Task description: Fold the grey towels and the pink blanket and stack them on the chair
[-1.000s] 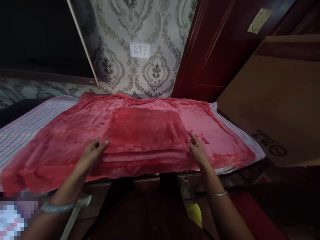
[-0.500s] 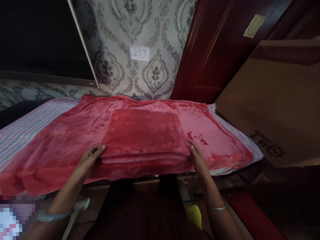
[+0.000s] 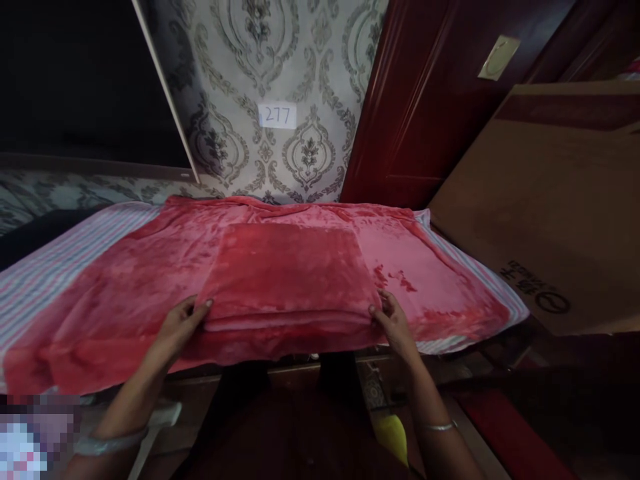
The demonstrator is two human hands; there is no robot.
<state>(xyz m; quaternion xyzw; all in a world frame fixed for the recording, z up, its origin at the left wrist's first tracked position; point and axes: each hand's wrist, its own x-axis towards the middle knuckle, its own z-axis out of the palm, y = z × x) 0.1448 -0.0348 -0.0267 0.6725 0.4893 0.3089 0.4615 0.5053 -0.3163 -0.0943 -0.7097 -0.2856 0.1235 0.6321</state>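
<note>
A folded red plush blanket [image 3: 290, 267] lies flat in layers, its folded edges facing me. Beneath it spreads a larger pink-red plush cover [image 3: 125, 273]. My left hand [image 3: 183, 323] pinches the near left corner of the folded blanket, thumb on top and the other fingers partly hidden underneath. At the near right corner, my right hand [image 3: 393, 323] grips the same blanket between thumb and fingers.
A striped cloth [image 3: 65, 257] shows under the cover at both ends. Behind stands a patterned wall with a paper label [image 3: 277, 115]. A dark screen [image 3: 90, 80] is at left, a dark red door [image 3: 415, 107] and a large cardboard box [image 3: 560, 200] at right.
My right thumb has moved onto the top of the blanket's near right corner, and the hand has shifted slightly left. My left hand keeps its hold; the view has tilted slightly.
</note>
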